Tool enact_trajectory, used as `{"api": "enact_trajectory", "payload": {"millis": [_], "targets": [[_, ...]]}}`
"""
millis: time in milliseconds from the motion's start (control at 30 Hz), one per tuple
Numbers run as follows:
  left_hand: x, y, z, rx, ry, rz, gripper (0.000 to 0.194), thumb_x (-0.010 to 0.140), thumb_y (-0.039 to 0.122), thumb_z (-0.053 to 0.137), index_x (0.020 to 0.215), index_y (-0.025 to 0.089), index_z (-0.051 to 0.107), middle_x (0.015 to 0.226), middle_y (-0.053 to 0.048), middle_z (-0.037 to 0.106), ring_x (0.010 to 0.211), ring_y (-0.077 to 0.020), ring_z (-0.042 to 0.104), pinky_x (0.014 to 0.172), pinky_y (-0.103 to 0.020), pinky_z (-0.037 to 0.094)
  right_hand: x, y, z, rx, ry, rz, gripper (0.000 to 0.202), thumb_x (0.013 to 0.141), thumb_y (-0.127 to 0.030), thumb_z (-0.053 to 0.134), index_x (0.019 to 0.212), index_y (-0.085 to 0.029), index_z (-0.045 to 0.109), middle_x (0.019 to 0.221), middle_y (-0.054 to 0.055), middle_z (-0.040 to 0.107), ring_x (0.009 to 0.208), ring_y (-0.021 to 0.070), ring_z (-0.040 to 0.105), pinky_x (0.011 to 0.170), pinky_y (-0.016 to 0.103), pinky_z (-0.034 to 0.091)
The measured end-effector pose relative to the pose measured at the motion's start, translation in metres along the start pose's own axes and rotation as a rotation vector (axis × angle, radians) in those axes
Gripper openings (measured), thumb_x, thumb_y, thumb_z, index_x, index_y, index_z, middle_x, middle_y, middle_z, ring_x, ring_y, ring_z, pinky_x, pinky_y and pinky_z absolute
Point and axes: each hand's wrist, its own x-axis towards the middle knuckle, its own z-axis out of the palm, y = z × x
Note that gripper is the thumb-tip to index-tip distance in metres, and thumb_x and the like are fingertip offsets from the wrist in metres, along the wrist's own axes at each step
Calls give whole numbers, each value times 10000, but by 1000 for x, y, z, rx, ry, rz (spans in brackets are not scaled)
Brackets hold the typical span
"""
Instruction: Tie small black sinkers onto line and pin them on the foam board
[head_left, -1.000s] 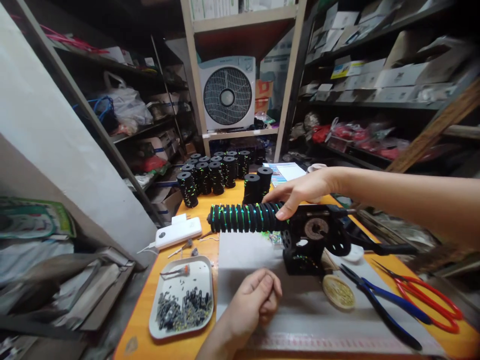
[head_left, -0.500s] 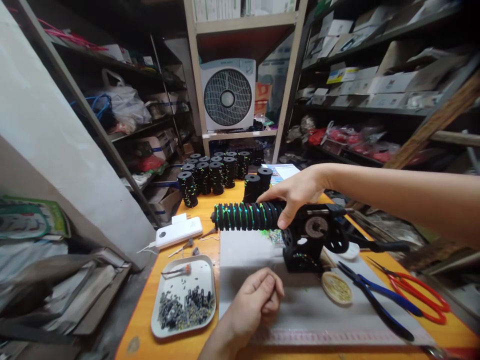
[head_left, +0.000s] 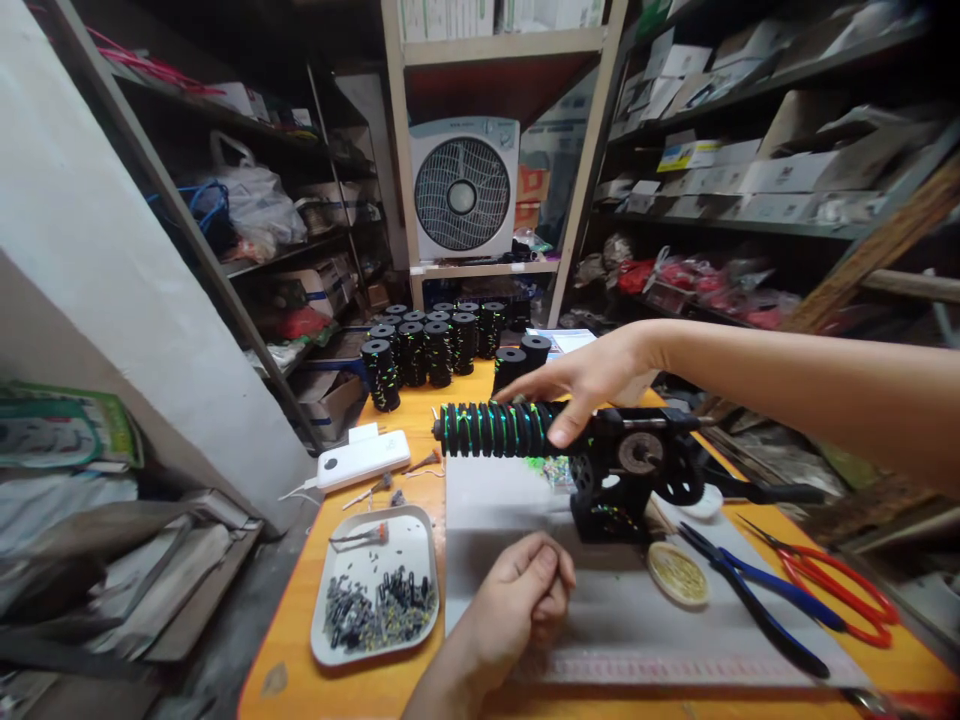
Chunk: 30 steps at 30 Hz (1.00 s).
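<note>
A black ribbed spool [head_left: 487, 430], wound with green and blue line in its grooves, lies level on a black hand-cranked winder [head_left: 611, 505]. My right hand [head_left: 581, 390] straddles the spool's right part, thumb on the near side and fingers stretched over the far side. Below the spool, my left hand [head_left: 529, 590] is closed above the grey mat [head_left: 600, 630], thumb pressed against curled fingers; what they hold, if anything, is hidden. A round dish of tiny gold pieces [head_left: 679, 574] sits right of my left hand. Blue-handled pliers [head_left: 757, 590] lie beyond the dish.
Red-handled scissors [head_left: 840, 580] lie at the right. A white tray [head_left: 319, 610] of small dark parts and a white power bank [head_left: 364, 460] are on the left. Several black spools [head_left: 439, 350] stand at the back. A box fan [head_left: 465, 190] sits on the shelf behind.
My right hand has slid a little left along the spool, its fingers reaching further out. The view has shifted slightly. My left hand stays closed in about the same place.
</note>
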Motion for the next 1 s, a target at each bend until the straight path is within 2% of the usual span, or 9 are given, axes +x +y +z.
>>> {"api": "enact_trajectory", "payload": {"millis": [100, 267, 500, 633, 767, 833, 933, 1000], "targets": [[0, -3, -1, 11, 16, 2, 396, 847, 562, 609, 793, 179, 522, 465, 110, 304, 402, -67, 162, 391, -224, 126, 20, -14, 3, -46, 56, -46, 808, 792, -638, 635, 1470, -252, 423, 1472, 64, 509, 1310, 280, 519, 1072, 366, 445], [-12, -9, 0, 77, 55, 21, 438, 853, 600, 576, 785, 170, 537, 477, 87, 361, 400, -74, 220, 408, -252, 138, 46, -25, 10, -116, 55, -116, 725, 804, -685, 592, 1321, -177, 604, 1354, 96, 617, 1229, 316, 576, 1016, 387, 478], [-33, -17, 6, 128, 114, 49, 510, 805, 679, 581, 738, 176, 524, 480, 83, 351, 437, -85, 241, 453, -271, 150, 46, -26, 15, -167, 82, -161, 651, 847, -618, 572, 1269, -125, 621, 1248, 126, 667, 1131, 316, 614, 930, 379, 497], [-34, -23, 1, 115, 115, 50, 501, 813, 679, 571, 743, 186, 510, 462, 96, 321, 420, -83, 206, 450, -277, 135, 49, -27, 15, -194, 97, -173, 616, 845, -593, 578, 1237, -119, 622, 1223, 136, 669, 1077, 326, 623, 895, 398, 494], [-34, -27, -6, 107, 112, 70, 521, 806, 702, 555, 744, 187, 501, 473, 90, 323, 428, -79, 211, 456, -276, 136, 51, -25, 9, -184, 77, -145, 639, 814, -647, 593, 1236, -170, 641, 1250, 105, 670, 1097, 324, 631, 879, 376, 518], [-35, -28, -7, 121, 104, 75, 528, 807, 706, 549, 746, 184, 507, 479, 85, 334, 433, -80, 225, 460, -274, 152, 52, -31, 6, -179, 64, -139, 670, 808, -666, 593, 1292, -203, 613, 1279, 83, 662, 1119, 307, 632, 881, 352, 529], [-38, -29, -6, 160, 102, 88, 529, 824, 694, 539, 749, 170, 531, 511, 65, 375, 464, -86, 277, 480, -269, 187, 59, -50, 7, -191, 106, -154, 689, 885, -658, 483, 1417, -220, 492, 1404, 62, 574, 1230, 268, 570, 965, 325, 487], [-39, -30, -5, 182, 110, 105, 537, 832, 695, 522, 745, 165, 538, 526, 56, 387, 484, -92, 298, 495, -269, 200, 66, -64, 14, -222, 136, -148, 607, 931, -605, 443, 1358, -189, 555, 1379, 75, 591, 1221, 256, 572, 984, 323, 461]]}}
